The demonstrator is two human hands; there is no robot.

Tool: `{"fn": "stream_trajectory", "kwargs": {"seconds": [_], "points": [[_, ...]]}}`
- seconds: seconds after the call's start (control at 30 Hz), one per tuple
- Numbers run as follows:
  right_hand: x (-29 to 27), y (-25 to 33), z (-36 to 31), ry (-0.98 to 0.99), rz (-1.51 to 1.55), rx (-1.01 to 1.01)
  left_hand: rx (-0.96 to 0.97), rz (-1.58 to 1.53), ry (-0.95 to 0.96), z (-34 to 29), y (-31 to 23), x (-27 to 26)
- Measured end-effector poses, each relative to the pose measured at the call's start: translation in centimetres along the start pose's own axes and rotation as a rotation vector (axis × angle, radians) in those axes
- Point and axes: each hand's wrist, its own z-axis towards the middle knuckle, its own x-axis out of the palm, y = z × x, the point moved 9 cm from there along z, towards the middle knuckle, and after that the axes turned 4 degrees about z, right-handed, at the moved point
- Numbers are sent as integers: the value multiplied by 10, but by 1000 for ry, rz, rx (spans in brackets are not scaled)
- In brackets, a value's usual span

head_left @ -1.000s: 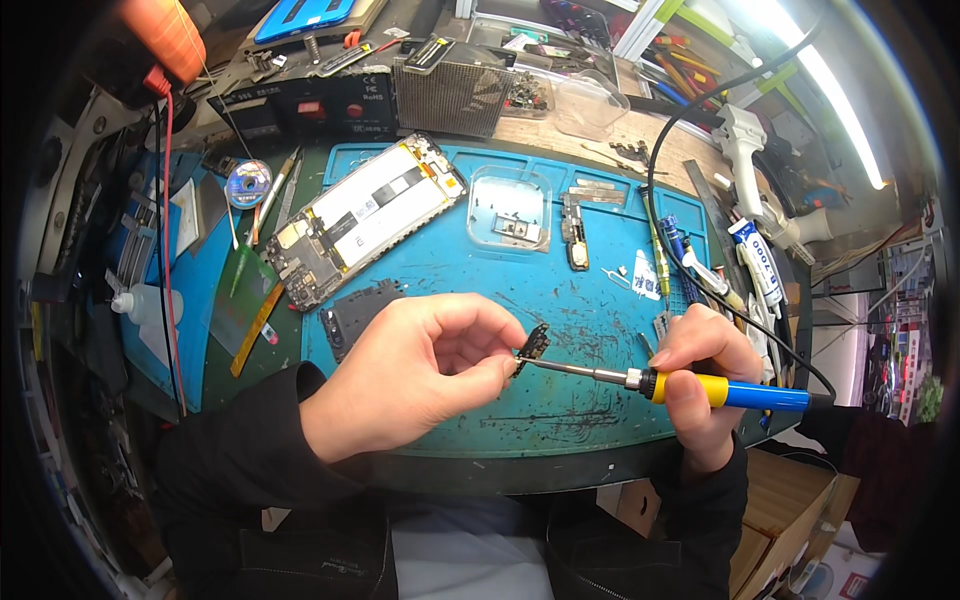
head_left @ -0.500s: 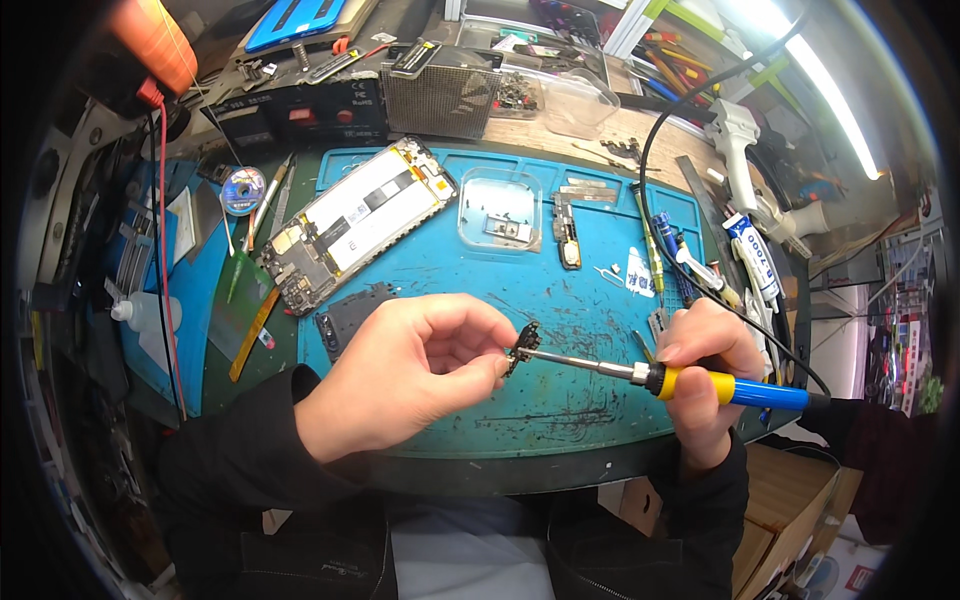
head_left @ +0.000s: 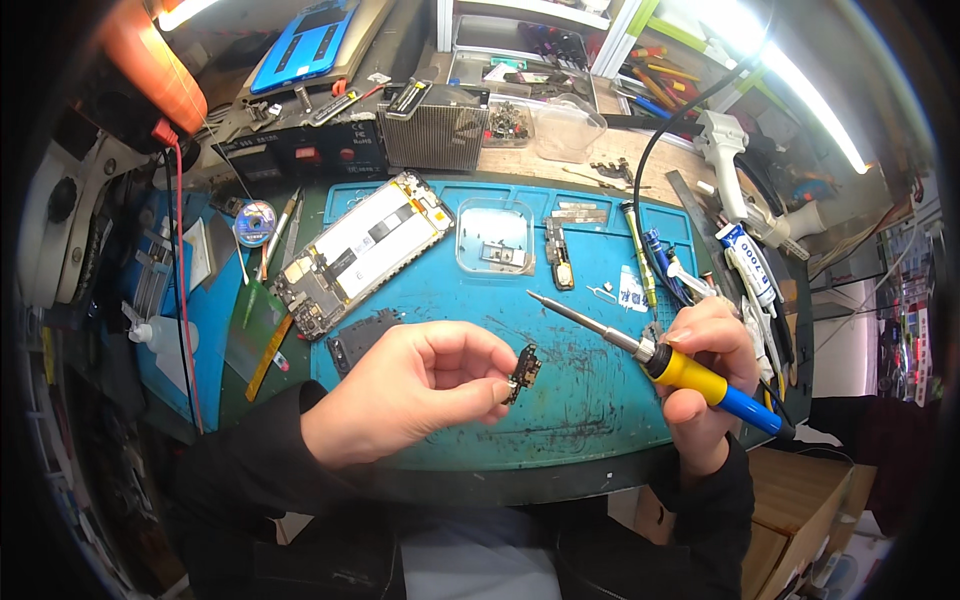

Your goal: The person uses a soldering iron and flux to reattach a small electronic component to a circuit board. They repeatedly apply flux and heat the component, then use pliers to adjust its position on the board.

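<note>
Between the thumb and fingers of my left hand (head_left: pixel 415 385) is a small dark circuit board (head_left: pixel 524 373), held tilted above the blue work mat (head_left: pixel 470 440). My right hand (head_left: pixel 705 375) grips a soldering iron (head_left: pixel 690 380) by its yellow and blue handle. Its metal tip points up and left, apart from the board. Behind my left hand lies a dark flat phone part (head_left: pixel 362 338). Further back rests an opened phone (head_left: pixel 365 250) with a white battery. A clear square dish (head_left: pixel 496 237) holds a small metal piece, and a narrow phone part (head_left: pixel 560 255) lies beside it.
On the right lie tweezers and pens (head_left: pixel 650 250), a white glue tube (head_left: pixel 748 262) and a black cable (head_left: pixel 645 150) arching over the mat. At left are a solder spool (head_left: pixel 255 222), a green-tipped tool (head_left: pixel 262 293), a yellow strip (head_left: pixel 268 358) and a plastic bottle (head_left: pixel 165 338).
The soldering iron's tip has come away from the circuit board, swinging up and to the right. My left hand still holds the board in nearly the same place. The view has shifted slightly.
</note>
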Motion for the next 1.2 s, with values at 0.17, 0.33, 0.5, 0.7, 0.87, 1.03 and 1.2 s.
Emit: {"fn": "stream_trajectory", "kwargs": {"seconds": [0.17,0.33,0.5,0.7,0.87,1.03,1.2], "points": [[0,-1,-1,-21,20,47,-14,10,14,1,3,0],[0,-5,-4,1,-39,107,-27,40,42,-1,3,2],[3,-6,-4,-33,-94,156,-26,21,62,-1,6,3],[13,-2,-5,41,-159,134,-31,16,76,-1,8,4],[45,-5,-5,219,-195,59,-61,-53,51,-1,10,5],[65,-9,-6,117,-107,130,29,-20,50,0,7,8],[73,-17,-3,149,-50,218,141,106,36,-1,6,9]]}}
